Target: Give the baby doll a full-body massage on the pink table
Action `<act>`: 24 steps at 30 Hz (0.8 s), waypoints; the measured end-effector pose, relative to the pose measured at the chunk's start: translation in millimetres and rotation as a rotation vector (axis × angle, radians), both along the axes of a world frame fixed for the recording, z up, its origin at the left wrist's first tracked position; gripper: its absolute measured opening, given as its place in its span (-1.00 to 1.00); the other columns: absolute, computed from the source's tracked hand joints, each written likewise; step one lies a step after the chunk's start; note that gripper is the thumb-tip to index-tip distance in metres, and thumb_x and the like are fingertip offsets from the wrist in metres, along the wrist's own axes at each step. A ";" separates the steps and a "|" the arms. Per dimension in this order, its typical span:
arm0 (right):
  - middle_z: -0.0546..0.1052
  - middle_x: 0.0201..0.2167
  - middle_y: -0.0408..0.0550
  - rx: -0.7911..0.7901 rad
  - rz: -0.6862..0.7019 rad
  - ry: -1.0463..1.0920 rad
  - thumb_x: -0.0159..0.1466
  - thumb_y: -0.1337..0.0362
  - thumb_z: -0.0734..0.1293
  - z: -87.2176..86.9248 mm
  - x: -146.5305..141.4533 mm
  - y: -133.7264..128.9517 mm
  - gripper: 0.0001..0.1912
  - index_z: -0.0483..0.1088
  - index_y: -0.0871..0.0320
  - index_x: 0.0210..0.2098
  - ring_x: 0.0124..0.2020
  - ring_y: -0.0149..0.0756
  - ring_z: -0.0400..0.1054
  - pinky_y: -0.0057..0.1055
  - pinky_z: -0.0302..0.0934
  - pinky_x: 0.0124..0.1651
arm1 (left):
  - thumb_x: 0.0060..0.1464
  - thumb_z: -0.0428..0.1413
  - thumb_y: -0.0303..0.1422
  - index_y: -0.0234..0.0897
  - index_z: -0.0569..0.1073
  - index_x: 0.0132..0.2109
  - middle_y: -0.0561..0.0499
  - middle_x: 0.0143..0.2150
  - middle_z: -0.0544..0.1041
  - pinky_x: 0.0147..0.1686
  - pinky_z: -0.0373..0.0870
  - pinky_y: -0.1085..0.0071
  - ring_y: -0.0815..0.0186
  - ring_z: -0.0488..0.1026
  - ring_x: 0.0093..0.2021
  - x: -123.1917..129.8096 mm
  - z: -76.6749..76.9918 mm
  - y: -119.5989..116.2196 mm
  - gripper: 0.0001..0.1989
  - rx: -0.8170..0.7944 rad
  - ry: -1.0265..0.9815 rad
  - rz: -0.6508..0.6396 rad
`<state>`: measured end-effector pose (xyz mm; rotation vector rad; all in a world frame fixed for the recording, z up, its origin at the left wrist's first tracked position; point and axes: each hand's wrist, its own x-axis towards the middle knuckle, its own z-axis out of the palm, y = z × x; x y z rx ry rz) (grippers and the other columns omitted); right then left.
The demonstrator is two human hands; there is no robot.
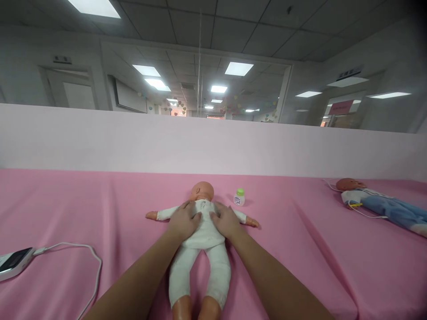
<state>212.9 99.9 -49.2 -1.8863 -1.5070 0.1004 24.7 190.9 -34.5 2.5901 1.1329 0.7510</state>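
Observation:
A baby doll in white clothes (204, 234) lies on a pink sheet (133, 191), its arms stretched out sideways and its head turned to one side. My left hand (184, 221) rests on the doll's upper body at the left shoulder area of the picture, fingers lying flat over it and thumb toward the chest. On the other side my right hand (225, 220) lies the same way, thumb on the chest. Some fingertips of both hands are hidden. Close behind my right hand stands a small clear bottle (239, 198) with a green cap.
At the far right lies a second doll (390, 206) in blue and white, with thin tubes. A white device (15, 263) with a dark screen and cable (95, 253) is at the left. Behind the sheet runs a low white wall (213, 146) below glass.

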 end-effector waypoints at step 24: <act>0.55 0.06 0.14 -0.069 -0.101 0.065 0.41 -0.13 0.16 2.0 5.1 -6.6 -0.42 0.43 0.12 0.19 0.08 -0.01 0.45 -0.18 0.23 0.10 | 0.24 -0.01 0.14 -0.30 0.53 0.07 -0.25 0.12 0.60 0.11 0.47 0.12 -0.04 0.55 0.13 -32.4 6.7 20.3 -0.39 -0.708 -0.292 0.046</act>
